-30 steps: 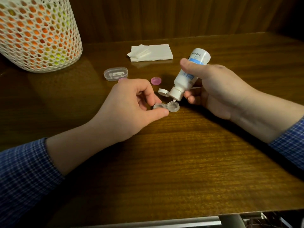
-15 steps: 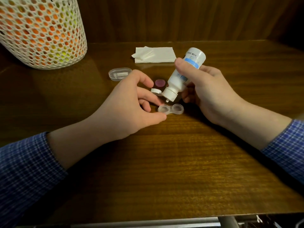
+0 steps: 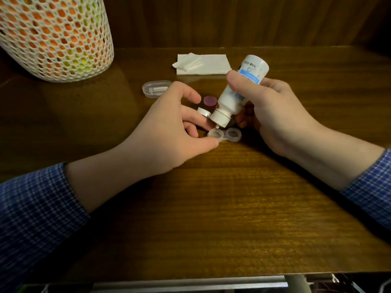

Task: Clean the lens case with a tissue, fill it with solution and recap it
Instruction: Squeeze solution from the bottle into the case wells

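The clear plastic 2-well contact lens case lay flat on the dark brown wood-grain table, near the middle of the view, both wells uncapped. The left hand held the case at its left well: the thumb tip pressed the near edge and a fingertip met the far edge, a light pinch, while the index finger arched free above, apart from the others. The right hand gripped the white plastic solution bottle with the blue label, thumb laid across the label on the near side and the remaining fingers curled round the far side. The bottle was tilted, base up toward the right, nozzle down toward the left, with the nozzle tip directly over the left well and just above it; contact could not be determined. Whether liquid was leaving the nozzle could not be resolved. The bottle's white flip cap hung open beside the neck, just behind the left fingers. 1 round pink cap rested on the table behind the bottle. A clear oval plastic container lay further left, and a folded white tissue lay at the back of the table. A white mesh basket with orange and yellow-green contents stood at the back left. Both forearms wore blue checked sleeves.
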Available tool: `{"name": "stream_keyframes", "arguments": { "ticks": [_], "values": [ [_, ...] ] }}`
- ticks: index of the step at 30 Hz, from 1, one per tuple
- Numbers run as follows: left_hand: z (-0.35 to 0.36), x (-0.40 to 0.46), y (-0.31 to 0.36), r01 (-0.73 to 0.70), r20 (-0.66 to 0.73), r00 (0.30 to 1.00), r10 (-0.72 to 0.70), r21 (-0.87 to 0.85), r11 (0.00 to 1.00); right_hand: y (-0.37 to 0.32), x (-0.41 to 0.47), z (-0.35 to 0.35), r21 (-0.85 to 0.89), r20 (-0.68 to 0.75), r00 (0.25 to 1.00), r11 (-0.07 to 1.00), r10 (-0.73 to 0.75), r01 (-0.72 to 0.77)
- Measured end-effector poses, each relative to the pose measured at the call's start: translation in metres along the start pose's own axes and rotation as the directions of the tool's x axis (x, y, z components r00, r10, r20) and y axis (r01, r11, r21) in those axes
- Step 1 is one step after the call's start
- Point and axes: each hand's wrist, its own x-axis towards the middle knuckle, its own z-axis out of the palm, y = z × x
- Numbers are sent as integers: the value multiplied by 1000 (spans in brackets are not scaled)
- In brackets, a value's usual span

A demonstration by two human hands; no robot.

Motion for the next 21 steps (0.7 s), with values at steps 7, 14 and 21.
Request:
{"name": "stream_keyframes", "arguments": {
  "ticks": [7, 14, 21],
  "values": [
    [0, 1, -1, -13, 1, 1000, 13, 23, 1000, 1, 0, -1, 8, 6, 1000, 1000, 0, -1],
    [0, 1, 0, -5, 0, 1000, 5, 18, 1000, 0, 1, -1, 2, 8, 1000, 1000, 1, -1],
    [0, 0, 0, -14, 8, 1000, 14, 17, 1000, 0, 0, -2, -3, 15, 1000, 1000, -2, 2]
  ]
}}
